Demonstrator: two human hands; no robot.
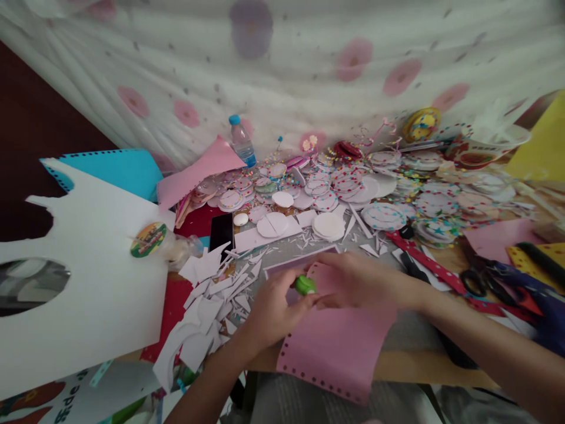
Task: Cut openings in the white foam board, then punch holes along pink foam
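In the head view my left hand is closed around a small green craft punch. The punch sits at the edge of a pink sheet, which has a row of dark holes along its lower edges. My right hand pinches the sheet just right of the punch, and a dotted flap of it rises between my hands. The sheet's near end hangs over the table's front edge. Beneath my hands lies part of a pale-bordered rectangular panel. My fingers hide the punch's jaws.
White paper offcuts pile up at left, beside a large cut white sheet. Behind are a dark phone, white discs, many decorated rounds and a water bottle. Scissors lie at right.
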